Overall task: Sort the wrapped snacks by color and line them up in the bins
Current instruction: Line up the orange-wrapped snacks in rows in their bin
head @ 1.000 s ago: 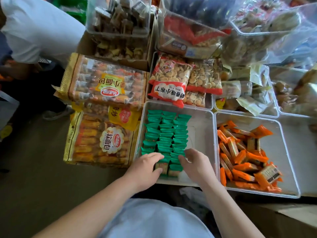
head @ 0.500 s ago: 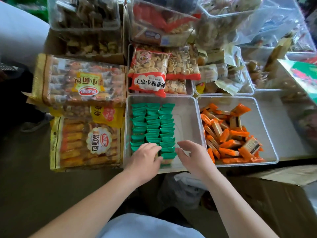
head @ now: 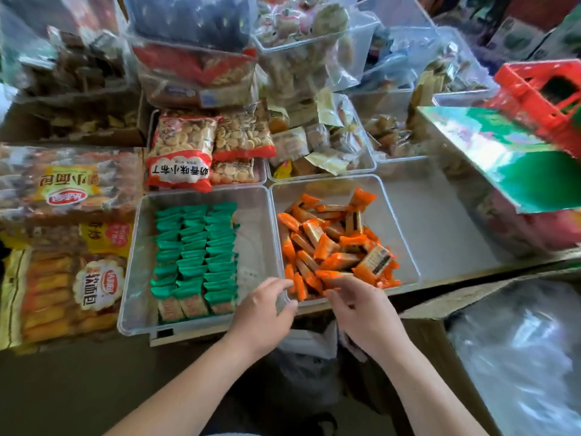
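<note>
Left bin (head: 256, 240): clear plastic, lower centre of the frame, on the tabletop (head: 440, 221).
Green snacks (head: 195, 250): lined up in 3 columns of overlapping packets, filling the left half of the left bin; the right half is bare.
Right bin (head: 333, 185): clear plastic, just beside the left bin, their side walls touching.
Orange snacks (head: 336, 247): a loose, unsorted heap inside the right bin, packets pointing every way.
Left hand (head: 261, 313): at the near left corner of the right bin, fingers loosely bent over the rim; whether it grips the rim cannot be told.
Right hand (head: 361, 313): at the near edge of the right bin, fingertips down among the orange snacks; whether it pinches a packet cannot be told.
Biscuit bags (head: 179, 152): red and clear, in the bin behind the left bin.
Bread packs (head: 66, 180): stacked at the left edge of the frame.
Green foil box (head: 503, 158): tilted, at right, below a red crate (head: 544, 92).
</note>
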{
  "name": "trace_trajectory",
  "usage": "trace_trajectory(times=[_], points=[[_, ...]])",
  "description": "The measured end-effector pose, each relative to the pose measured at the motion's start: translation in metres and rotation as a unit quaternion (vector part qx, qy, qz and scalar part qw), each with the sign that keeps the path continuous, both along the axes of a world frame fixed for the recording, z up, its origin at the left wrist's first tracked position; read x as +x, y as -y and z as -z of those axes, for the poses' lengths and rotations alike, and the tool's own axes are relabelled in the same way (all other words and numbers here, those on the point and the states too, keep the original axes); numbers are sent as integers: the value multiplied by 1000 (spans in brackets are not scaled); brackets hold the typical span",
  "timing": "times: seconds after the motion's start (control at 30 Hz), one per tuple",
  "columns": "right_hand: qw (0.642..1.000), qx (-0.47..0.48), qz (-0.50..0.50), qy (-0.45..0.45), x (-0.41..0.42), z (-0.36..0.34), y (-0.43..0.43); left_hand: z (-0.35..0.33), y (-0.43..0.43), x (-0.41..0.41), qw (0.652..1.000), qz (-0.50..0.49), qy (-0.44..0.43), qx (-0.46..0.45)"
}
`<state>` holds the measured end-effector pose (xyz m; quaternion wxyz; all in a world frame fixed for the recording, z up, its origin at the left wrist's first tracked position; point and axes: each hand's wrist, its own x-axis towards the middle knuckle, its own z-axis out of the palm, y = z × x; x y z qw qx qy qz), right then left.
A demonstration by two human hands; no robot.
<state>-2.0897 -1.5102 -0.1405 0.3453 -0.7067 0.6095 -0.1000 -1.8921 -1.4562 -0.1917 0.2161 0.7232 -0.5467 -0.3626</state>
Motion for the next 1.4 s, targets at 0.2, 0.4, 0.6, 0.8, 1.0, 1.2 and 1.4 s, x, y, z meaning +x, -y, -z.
trace_trajectory(times=[0.2, 0.4, 0.6, 0.8, 1.0, 1.2, 1.4], points=[[999, 22, 22, 15, -12, -6, 20, -22, 31, -10, 1000, -9, 7, 13], [999, 34, 20, 1, 29, -3, 66, -19, 83, 19, 1000, -13, -7, 9], [992, -4, -75, -105, 75, 13, 125, -7, 130, 53, 1000, 2, 2, 28], [955, 70, -209, -200, 119, 56, 173, 0, 140, 70, 999, 29, -17, 35], [951, 85, -226, -191, 127, 78, 195, 5, 132, 74, 999, 26, -26, 32], [971, 157, -172, -46, 83, 75, 210, -8, 134, 58, 999, 8, 19, 33], [997, 73, -19, 15, 60, 69, 198, -24, 147, 30, 992, 35, 115, 40]])
